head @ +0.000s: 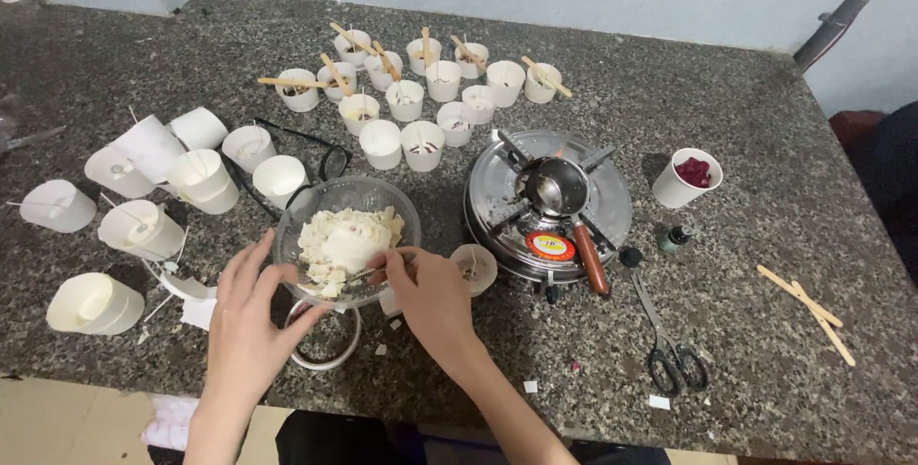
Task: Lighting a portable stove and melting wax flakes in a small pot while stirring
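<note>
Glass bowl [346, 236] of soft, crumbly white wax, at table [746, 140] edge, 9 o'clock of the burner [548, 205], judged fragile and slippery: left hand [251, 317] grasps its rim, right hand [430, 295] pinches a spoon [368, 274] inside.

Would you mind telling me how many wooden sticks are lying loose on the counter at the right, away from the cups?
2: both wooden sticks lie together near the right edge of the counter, right of the scissors. None seem hidden.

scissors [669, 346], stove [548, 207], paper cups [421, 92]
</note>
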